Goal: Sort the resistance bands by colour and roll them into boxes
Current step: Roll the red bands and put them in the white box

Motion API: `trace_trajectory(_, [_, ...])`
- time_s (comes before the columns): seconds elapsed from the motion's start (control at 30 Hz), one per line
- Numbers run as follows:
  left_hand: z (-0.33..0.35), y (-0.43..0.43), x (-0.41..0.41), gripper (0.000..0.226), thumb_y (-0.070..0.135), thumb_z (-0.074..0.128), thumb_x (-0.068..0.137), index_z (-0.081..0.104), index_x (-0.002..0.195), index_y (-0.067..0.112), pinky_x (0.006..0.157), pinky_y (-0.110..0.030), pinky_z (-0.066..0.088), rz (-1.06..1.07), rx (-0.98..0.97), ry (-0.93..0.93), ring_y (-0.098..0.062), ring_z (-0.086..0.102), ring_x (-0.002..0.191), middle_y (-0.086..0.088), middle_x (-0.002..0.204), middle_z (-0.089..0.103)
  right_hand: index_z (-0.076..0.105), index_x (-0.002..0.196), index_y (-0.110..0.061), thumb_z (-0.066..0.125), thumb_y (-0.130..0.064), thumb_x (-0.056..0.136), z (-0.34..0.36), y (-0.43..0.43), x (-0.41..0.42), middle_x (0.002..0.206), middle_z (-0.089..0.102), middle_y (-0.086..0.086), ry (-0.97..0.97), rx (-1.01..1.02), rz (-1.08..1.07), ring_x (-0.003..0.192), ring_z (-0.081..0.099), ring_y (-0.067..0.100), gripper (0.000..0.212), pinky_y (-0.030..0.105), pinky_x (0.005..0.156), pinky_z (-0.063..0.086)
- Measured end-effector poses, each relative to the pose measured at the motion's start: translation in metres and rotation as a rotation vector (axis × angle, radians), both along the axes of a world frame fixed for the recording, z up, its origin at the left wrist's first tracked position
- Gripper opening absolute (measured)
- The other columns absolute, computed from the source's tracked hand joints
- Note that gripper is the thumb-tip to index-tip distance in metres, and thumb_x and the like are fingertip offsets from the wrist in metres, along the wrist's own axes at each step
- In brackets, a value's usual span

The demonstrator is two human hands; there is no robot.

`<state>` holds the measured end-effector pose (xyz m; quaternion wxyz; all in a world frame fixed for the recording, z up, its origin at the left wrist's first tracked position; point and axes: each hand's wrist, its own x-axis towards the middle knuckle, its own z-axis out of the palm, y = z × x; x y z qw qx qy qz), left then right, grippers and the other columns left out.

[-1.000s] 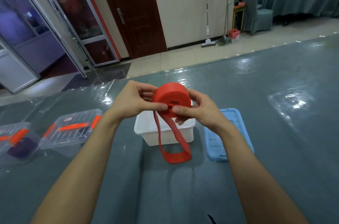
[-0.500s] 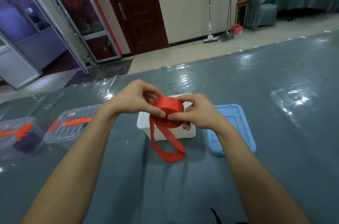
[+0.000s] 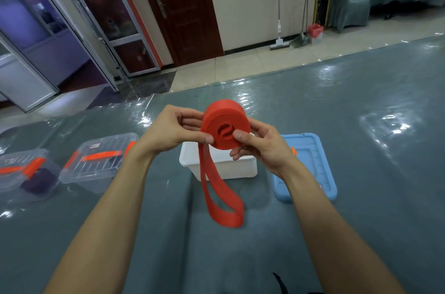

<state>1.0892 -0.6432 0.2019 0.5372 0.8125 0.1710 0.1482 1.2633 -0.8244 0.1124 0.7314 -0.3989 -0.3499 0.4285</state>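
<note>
Two hands hold a coiled red band (image 3: 225, 128) above an open white box (image 3: 224, 166). The left hand (image 3: 168, 131) pinches its rim at 9 o'clock, and the right hand (image 3: 262, 146) fingers (image 3: 240, 136) clamp it at 3 o'clock. The unrolled tail (image 3: 224, 204) hangs toward 6 o'clock, down to the desk (image 3: 337, 101).

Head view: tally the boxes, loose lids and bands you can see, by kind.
Clear lidded boxes: 2
White open box: 1
Blue loose lid: 1
Red band: 1
Total: 5
Dark contents inside the clear boxes are unidentifiable.
</note>
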Motion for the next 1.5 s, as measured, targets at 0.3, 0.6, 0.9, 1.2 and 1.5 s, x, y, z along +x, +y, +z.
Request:
trace_trajectory(0.3, [0.011,0.01,0.008,0.062,0.058,0.107,0.042,0.086,0.094,0.031,0.084,-0.034,0.068,0.012,0.311,0.231,-0.015,0.084,0.087,0.004,0.091,0.085,0.065,0.14,-0.021,0.095,-0.017,0.08,-0.009,0.002,0.007,0.129,0.073,-0.002,-0.331,-0.268,0.028,0.061,0.074,0.033,0.067,0.037,0.059,0.062])
trace_trajectory(0.6, [0.025,-0.015,0.031,0.06,0.071,0.094,0.046,0.084,0.096,0.039,0.072,-0.034,0.062,-0.148,1.093,0.586,0.0,0.071,0.075,0.022,0.078,0.077,0.071,0.106,-0.031,0.097,-0.038,0.076,-0.005,0.013,-0.008,0.067,0.073,-0.018,-0.734,-0.341,-0.042,0.053,0.075,0.02,0.04,0.02,0.048,0.05])
trace_trajectory(0.9, [-0.007,0.019,-0.012,0.067,0.034,0.108,0.055,0.084,0.117,0.024,0.09,-0.03,0.064,-0.023,-0.018,0.023,-0.026,0.081,0.105,-0.014,0.113,0.083,0.08,0.113,-0.015,0.093,-0.017,0.081,-0.002,0.013,-0.002,0.111,0.078,0.008,-0.208,-0.046,-0.131,0.054,0.069,0.031,0.034,0.036,0.056,0.059])
trace_trajectory(1.2, [-0.023,0.01,0.002,0.066,0.043,0.108,0.055,0.085,0.112,0.02,0.088,-0.03,0.064,0.106,-0.061,-0.107,-0.027,0.082,0.103,-0.014,0.11,0.083,0.073,0.118,-0.016,0.082,-0.02,0.089,-0.016,0.017,-0.006,0.105,0.077,0.011,0.146,0.016,-0.019,0.065,0.076,0.027,0.03,0.032,0.062,0.062])
trace_trajectory(1.5, [0.031,-0.014,0.025,0.066,0.073,0.087,0.04,0.084,0.097,0.039,0.071,-0.032,0.064,-0.154,1.038,0.629,0.004,0.071,0.07,0.026,0.073,0.075,0.063,0.133,-0.043,0.102,-0.05,0.063,-0.001,0.002,-0.008,0.117,0.069,-0.02,-0.768,-0.435,-0.045,0.055,0.075,0.02,0.08,0.025,0.048,0.054])
